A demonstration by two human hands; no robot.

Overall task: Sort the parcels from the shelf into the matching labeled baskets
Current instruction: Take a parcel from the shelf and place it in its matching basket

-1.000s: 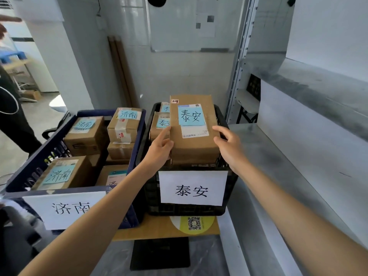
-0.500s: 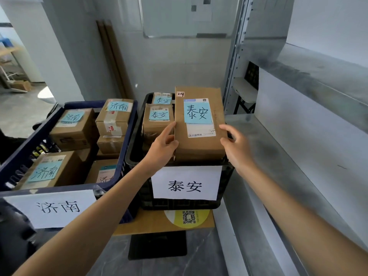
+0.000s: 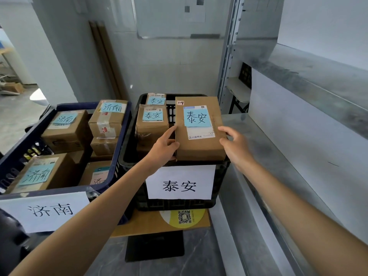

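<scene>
1. At 12 o'clock, brown cardboard parcel with blue 泰安 note [image 3: 199, 149] sits on matching black plastic basket [image 3: 221, 182].
2. Left hand [image 3: 163, 150] grips its 9 o'clock edge; right hand [image 3: 236, 146] relaxed beside 3 o'clock edge.
3. Navy plastic basket [image 3: 121, 144] at 9 o'clock holds parcels too; this one likely just needs release.

Wall: tiled, white, bearing a whiteboard [image 3: 179, 16] with a pen tray [image 3: 205, 35] on its lower edge and small grey squares [image 3: 187, 9] stuck to its face. Leaning against the wall at left: long brown strips [image 3: 103, 56], upright and slightly tilted. Counter [image 3: 151, 226]: wooden top carrying a round yellow sticker [image 3: 184, 217] with a QR code, set on a black base [image 3: 155, 248]. Floor [image 3: 111, 263]: grey, marbled. Far right background: small white table [image 3: 238, 90] on black legs, with a black panel [image 3: 245, 75] just above it. Far left background: cardboard box [image 3: 15, 87] on the floor.
</scene>
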